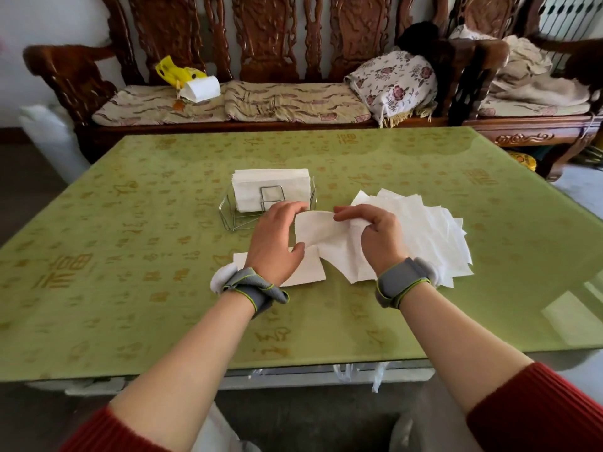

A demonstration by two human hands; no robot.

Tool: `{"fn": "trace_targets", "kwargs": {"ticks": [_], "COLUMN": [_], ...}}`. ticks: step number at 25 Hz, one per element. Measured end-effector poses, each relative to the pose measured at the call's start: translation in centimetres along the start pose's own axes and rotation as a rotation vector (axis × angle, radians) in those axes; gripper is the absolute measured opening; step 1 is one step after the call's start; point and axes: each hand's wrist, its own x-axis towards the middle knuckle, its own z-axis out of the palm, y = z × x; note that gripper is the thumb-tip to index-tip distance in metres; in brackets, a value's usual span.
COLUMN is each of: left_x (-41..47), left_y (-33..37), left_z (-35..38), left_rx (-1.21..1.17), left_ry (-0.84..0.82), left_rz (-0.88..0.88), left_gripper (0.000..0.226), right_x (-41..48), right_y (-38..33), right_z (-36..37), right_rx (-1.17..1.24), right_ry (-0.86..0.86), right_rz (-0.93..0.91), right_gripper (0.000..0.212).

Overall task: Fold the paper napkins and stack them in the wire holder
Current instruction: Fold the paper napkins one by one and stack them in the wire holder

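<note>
Across the green tabletop [130,256], everything sits close to the wire holder [248,213], which stands near the middle with a stack of folded napkins [270,184] upright inside it. Right of the holder lies a fanned pile of loose napkins [434,236]. Just in front of the holder, a single napkin [326,236] is lifted and creased between both hands: the left hand [277,243] pinches its left edge, the right hand [375,233] grips its crumpled top right. Another flat napkin [310,272] lies beneath the left hand.
</note>
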Motion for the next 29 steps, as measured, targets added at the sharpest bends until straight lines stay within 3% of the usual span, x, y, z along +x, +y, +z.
{"fn": "trace_targets", "kwargs": {"ticks": [5, 13, 18, 20, 25, 29], "left_x": [-0.6, -0.4, -0.3, -0.6, -1.0, -0.8], "left_y": [-1.7, -1.8, -1.9, -2.1, -2.1, -3.4], "left_z": [-0.5, -0.6, -0.6, -1.0, -2.8, -3.2], "left_rx": [0.058, 0.093, -0.006, -0.048, -0.246, -0.217], "left_ry": [-0.037, 0.161, 0.224, 0.238, 0.230, 0.270], "left_rz": [-0.055, -0.007, -0.044, -0.071, -0.193, -0.353], "left_gripper": [0.053, 0.047, 0.018, 0.010, 0.019, 0.007], "right_x": [-0.3, -0.4, -0.7, -0.7, -0.6, -0.4], "right_y": [-0.5, -3.0, -2.9, -2.4, -1.2, -0.9], "right_z": [2.1, 2.8, 2.7, 2.7, 2.5, 2.7], "right_rx": [0.140, 0.540, 0.764, 0.722, 0.435, 0.415], "right_ry": [-0.067, -0.140, -0.225, -0.218, -0.046, -0.109], "right_rz": [0.087, 0.265, 0.391, 0.416, 0.440, 0.509], "right_gripper": [0.052, 0.040, 0.036, 0.037, 0.029, 0.038]}}
